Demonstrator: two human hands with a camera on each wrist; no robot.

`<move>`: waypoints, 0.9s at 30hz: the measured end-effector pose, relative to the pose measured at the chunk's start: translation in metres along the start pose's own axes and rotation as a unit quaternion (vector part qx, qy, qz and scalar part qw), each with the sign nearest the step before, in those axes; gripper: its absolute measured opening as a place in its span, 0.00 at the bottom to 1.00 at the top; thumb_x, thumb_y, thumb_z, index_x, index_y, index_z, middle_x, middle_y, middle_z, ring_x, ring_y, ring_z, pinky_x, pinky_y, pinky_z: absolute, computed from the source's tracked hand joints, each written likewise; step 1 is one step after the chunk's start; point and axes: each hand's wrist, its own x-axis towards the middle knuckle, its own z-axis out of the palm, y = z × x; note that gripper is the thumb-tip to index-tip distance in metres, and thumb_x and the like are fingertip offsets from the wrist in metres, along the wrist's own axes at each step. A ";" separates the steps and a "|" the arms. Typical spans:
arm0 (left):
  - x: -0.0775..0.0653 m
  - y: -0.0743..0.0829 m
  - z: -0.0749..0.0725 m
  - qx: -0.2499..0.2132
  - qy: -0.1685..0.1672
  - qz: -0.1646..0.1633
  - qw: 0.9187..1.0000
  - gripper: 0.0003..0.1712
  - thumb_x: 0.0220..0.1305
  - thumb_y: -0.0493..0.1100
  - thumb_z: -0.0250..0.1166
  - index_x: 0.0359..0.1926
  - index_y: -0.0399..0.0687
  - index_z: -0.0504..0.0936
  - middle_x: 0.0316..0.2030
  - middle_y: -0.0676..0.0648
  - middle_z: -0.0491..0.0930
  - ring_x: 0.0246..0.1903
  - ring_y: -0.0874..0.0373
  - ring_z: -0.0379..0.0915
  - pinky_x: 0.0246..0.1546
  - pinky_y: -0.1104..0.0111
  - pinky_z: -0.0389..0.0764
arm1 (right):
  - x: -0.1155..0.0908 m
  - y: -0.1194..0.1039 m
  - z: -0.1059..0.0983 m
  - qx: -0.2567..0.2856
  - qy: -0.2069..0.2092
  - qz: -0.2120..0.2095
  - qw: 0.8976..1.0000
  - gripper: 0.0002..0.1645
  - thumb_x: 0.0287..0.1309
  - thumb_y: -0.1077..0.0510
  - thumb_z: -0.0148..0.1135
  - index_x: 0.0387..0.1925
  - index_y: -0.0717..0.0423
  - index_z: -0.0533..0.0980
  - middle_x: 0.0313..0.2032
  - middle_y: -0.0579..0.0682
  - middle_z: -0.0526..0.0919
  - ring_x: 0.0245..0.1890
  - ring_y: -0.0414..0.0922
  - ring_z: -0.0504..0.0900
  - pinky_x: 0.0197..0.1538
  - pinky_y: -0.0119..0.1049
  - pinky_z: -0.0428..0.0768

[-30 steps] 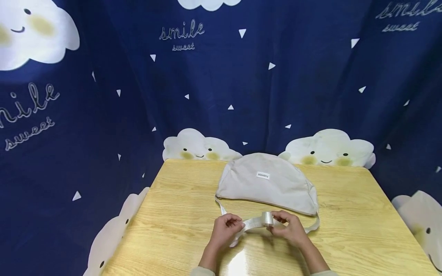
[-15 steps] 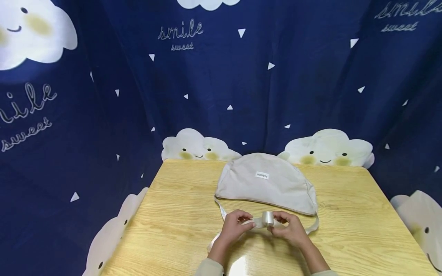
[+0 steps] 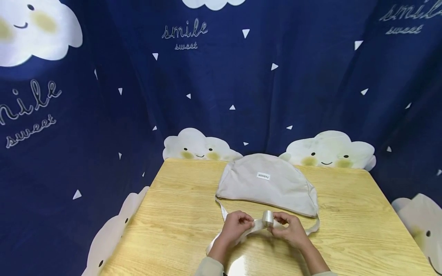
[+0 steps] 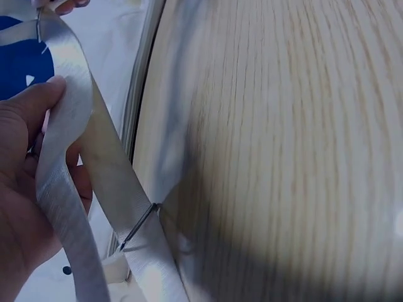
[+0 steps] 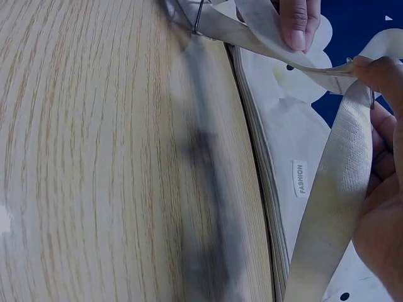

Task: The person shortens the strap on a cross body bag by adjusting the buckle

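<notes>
A pale fabric shoulder bag [image 3: 266,186] with a "FASHION" label lies on the table, its strap [image 3: 257,227] drawn out toward me. My left hand [image 3: 236,229] pinches the strap between thumb and fingers; in the left wrist view the thumb lies on a length of webbing [image 4: 66,119]. My right hand [image 3: 289,229] grips the strap beside a standing loop of webbing [image 3: 267,218]. A thin metal slider [image 5: 372,99] shows at the right fingertips in the right wrist view. Another metal bar [image 4: 140,225] crosses the strap below my left hand.
The wooden table [image 3: 179,199] carries the bag at its far middle. Behind it hangs a navy curtain [image 3: 214,84] with clouds and triangles. A bright light reflection lies near the table's front.
My left hand has moved right along the strap, closer to the loop. Slack strap now extends to the left behind its wrist. The right hand stays almost in place.
</notes>
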 end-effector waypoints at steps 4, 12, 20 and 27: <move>-0.001 0.002 -0.008 0.003 -0.002 -0.010 1.000 0.02 0.52 0.35 0.69 0.28 0.44 0.84 0.22 0.58 0.76 0.22 0.67 0.69 0.24 0.73 0.74 | 0.002 0.006 0.000 0.003 -0.002 0.014 1.000 0.23 0.36 0.66 0.74 0.40 0.62 0.80 0.28 0.44 0.79 0.33 0.48 0.74 0.37 0.36 0.73; -0.007 -0.001 -0.028 0.023 0.000 -0.023 0.999 0.02 0.53 0.35 0.69 0.29 0.43 0.84 0.22 0.57 0.75 0.23 0.67 0.68 0.24 0.73 0.73 | 0.001 0.003 0.001 0.005 0.005 0.040 0.999 0.23 0.35 0.68 0.74 0.40 0.63 0.80 0.29 0.47 0.79 0.34 0.48 0.74 0.38 0.36 0.73; -0.009 -0.001 -0.038 0.048 0.004 -0.011 0.999 0.03 0.52 0.35 0.69 0.30 0.42 0.84 0.22 0.57 0.75 0.22 0.67 0.68 0.24 0.74 0.73 | 0.005 0.023 0.003 0.008 0.023 0.022 0.999 0.24 0.34 0.65 0.76 0.39 0.62 0.80 0.30 0.48 0.79 0.33 0.45 0.74 0.38 0.35 0.73; -0.010 0.004 -0.026 0.019 0.002 -0.003 1.000 0.06 0.52 0.36 0.69 0.33 0.40 0.84 0.23 0.57 0.75 0.24 0.67 0.69 0.26 0.73 0.75 | 0.004 0.023 0.006 0.025 0.025 0.036 0.999 0.24 0.34 0.66 0.76 0.40 0.63 0.80 0.29 0.48 0.79 0.31 0.43 0.73 0.35 0.33 0.74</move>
